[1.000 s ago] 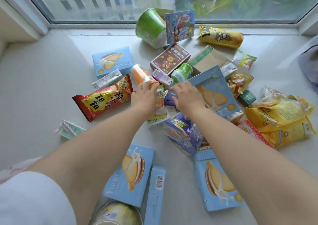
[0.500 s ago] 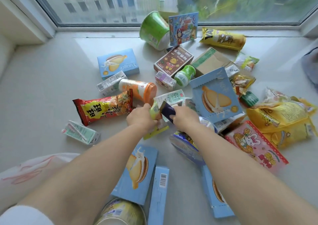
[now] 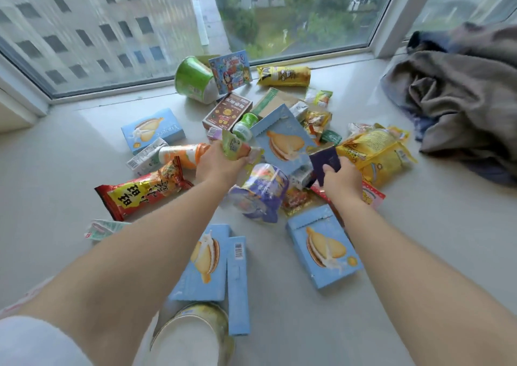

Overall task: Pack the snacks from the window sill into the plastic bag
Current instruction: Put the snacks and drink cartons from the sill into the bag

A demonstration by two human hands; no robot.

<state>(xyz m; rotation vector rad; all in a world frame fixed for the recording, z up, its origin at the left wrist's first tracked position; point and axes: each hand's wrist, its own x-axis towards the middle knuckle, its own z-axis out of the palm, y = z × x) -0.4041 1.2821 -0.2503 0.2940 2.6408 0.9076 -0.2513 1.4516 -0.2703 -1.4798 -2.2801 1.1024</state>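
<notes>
Head view, step: picking small snacks off the window sill (image 3: 70, 152); pile mostly unpacked.
Left hand (image 3: 221, 164): fingers curled round a green sachet (image 3: 233, 145).
Right hand (image 3: 342, 180): pinches a dark blue packet (image 3: 324, 159).
Next: needs the plastic bag, not clearly visible.

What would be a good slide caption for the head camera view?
Left hand holds a green packet and right hand a dark purple box above snacks scattered on the window sill.
</notes>
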